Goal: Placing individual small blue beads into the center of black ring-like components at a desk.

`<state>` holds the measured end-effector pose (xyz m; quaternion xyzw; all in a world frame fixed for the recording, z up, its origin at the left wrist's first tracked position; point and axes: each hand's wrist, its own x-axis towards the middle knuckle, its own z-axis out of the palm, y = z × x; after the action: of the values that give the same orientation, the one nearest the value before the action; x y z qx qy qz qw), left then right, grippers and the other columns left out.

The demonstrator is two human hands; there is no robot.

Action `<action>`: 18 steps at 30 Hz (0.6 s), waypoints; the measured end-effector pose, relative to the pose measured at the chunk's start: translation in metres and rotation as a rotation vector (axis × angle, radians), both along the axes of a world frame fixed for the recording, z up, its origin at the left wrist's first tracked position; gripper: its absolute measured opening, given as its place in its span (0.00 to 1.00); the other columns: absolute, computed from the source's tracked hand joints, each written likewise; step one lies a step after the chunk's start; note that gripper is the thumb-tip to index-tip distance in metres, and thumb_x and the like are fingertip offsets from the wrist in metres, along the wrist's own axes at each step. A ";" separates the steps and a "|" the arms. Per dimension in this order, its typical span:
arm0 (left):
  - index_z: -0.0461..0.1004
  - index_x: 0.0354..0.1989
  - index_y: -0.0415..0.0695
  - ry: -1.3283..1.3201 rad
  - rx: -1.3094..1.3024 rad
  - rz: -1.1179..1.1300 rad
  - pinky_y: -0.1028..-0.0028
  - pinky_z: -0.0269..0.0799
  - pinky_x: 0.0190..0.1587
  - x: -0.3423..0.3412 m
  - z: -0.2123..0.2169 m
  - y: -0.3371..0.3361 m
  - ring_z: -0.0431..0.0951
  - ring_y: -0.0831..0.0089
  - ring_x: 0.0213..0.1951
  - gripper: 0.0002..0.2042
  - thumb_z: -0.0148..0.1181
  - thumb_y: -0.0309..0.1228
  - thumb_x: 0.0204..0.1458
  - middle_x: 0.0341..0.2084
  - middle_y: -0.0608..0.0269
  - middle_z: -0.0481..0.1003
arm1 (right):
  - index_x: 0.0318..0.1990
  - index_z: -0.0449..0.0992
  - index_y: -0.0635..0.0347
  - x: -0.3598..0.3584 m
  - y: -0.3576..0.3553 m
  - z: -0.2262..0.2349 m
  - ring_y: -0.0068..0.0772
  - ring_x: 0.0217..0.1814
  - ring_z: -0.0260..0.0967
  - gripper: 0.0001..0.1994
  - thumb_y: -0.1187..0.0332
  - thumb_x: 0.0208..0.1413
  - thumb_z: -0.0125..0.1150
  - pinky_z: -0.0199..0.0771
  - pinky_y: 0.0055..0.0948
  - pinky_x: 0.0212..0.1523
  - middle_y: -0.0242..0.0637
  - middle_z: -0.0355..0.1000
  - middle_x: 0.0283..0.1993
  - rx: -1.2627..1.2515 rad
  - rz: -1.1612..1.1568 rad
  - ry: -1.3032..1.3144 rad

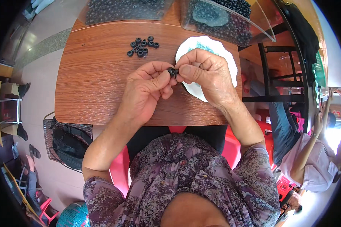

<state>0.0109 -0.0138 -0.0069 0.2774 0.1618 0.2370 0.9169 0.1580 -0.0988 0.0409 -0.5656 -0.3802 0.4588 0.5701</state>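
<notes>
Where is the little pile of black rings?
In the head view, the small pile of black rubber rings lies on the brown wooden table, beyond the left hand and left of the white scalloped plate.

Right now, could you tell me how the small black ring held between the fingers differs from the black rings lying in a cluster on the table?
The held ring is pinched between the left hand and right hand, lifted off the wooden table; the loose rings lie flat on it, untouched. The held ring is partly hidden by fingertips; the loose rings show fully, farther from the person. Both look alike: small, black, round.
</notes>
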 end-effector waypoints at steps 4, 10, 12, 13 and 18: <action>0.70 0.40 0.33 -0.037 -0.004 -0.012 0.80 0.64 0.28 0.002 -0.002 0.000 0.71 0.78 0.26 0.09 0.55 0.24 0.53 0.28 0.57 0.74 | 0.35 0.74 0.68 0.000 0.000 -0.002 0.22 0.30 0.70 0.05 0.76 0.52 0.58 0.67 0.18 0.32 0.36 0.73 0.29 0.010 -0.020 0.012; 0.71 0.39 0.33 -0.005 0.029 -0.004 0.82 0.64 0.28 0.007 0.000 -0.002 0.71 0.79 0.27 0.08 0.55 0.23 0.52 0.28 0.57 0.74 | 0.33 0.73 0.69 0.001 0.000 -0.008 0.22 0.29 0.71 0.04 0.77 0.51 0.58 0.69 0.19 0.31 0.37 0.74 0.28 0.037 -0.043 0.124; 0.71 0.38 0.33 0.029 0.062 0.008 0.82 0.64 0.27 0.008 0.000 -0.002 0.71 0.79 0.26 0.07 0.56 0.22 0.52 0.28 0.58 0.75 | 0.33 0.73 0.69 0.003 0.000 -0.010 0.22 0.28 0.70 0.04 0.77 0.51 0.59 0.66 0.18 0.29 0.37 0.73 0.28 0.012 -0.049 0.142; 0.71 0.38 0.33 0.026 0.058 0.008 0.82 0.64 0.27 0.009 -0.001 -0.002 0.71 0.79 0.26 0.07 0.56 0.22 0.52 0.28 0.58 0.75 | 0.33 0.73 0.68 0.004 0.000 -0.010 0.21 0.27 0.70 0.04 0.77 0.50 0.59 0.64 0.17 0.27 0.37 0.73 0.27 -0.011 -0.056 0.162; 0.72 0.37 0.33 0.037 0.129 0.044 0.83 0.63 0.25 0.014 0.000 -0.005 0.70 0.80 0.25 0.07 0.57 0.23 0.52 0.26 0.60 0.75 | 0.34 0.74 0.68 0.010 -0.003 -0.013 0.21 0.27 0.69 0.06 0.75 0.50 0.61 0.61 0.15 0.25 0.36 0.73 0.27 0.009 -0.033 0.210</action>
<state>0.0252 -0.0187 -0.0064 0.3366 0.1693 0.2619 0.8885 0.1680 -0.1013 0.0280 -0.5181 -0.3111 0.5043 0.6168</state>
